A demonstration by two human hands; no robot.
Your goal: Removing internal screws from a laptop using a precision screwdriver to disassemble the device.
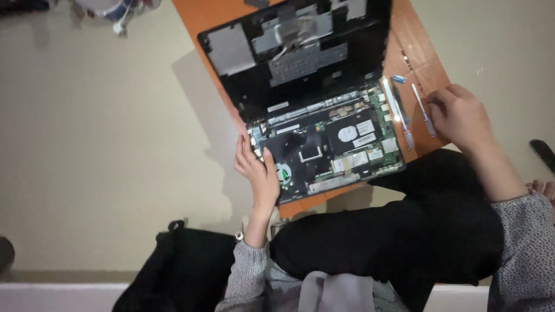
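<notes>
Fingers of the right hand [459,115] are curled narrow, their tips touching the handle end of a thin screwdriver [424,110] that lies on the orange board [199,17]; whether they actually grip it I cannot tell. Fingers of the left hand [257,170] lie flat and close together, holding nothing, resting on the near left corner of the opened laptop base [326,141], just beside its round fan [283,173].

The laptop base lies on the orange board with its circuit boards bare. Beyond the base, also on the board, lies the removed black cover [295,52]. Right of the base lie 2 more slim tools [399,110], side by side, between the base and the screwdriver. Nearer the person than the base are dark trousers [404,231], and left of those a black bag [173,268] on the pale floor [98,144].
</notes>
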